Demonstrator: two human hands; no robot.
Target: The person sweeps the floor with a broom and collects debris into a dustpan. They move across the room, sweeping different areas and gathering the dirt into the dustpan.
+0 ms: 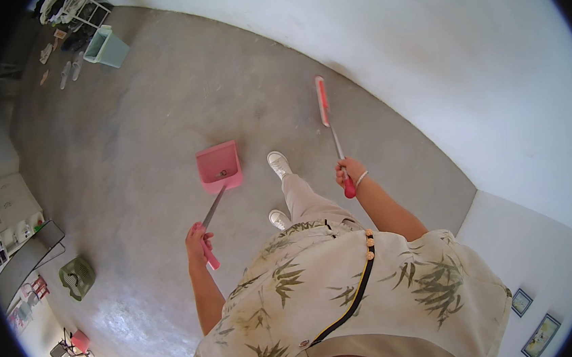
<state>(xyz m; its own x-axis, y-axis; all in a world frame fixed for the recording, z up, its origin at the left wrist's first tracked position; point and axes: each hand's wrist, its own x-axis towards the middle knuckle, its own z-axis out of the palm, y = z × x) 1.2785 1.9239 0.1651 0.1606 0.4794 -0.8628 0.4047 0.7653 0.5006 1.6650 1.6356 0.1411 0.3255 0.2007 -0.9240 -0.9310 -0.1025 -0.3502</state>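
My left hand (199, 240) is closed around the pink handle of a long-handled dustpan. The pink dustpan (218, 162) is low over the floor in front of me, with a small dark clump of debris inside. In my right hand (349, 173) I grip the red end of a broom's handle. The broom (322, 102) reaches away from me toward the white wall, its red and pale head apart from the dustpan. Whether the bristles touch the floor I cannot tell. My white shoes (278, 164) stand between the two tools.
Along the right runs a white wall (438, 49). A pale blue bin (107, 48), slippers (72, 69) and a loaded rack (84, 11) stand at the far left. A green basket (77, 278) is at the left, near a dark-topped table (25, 262) and a red chair (80, 342).
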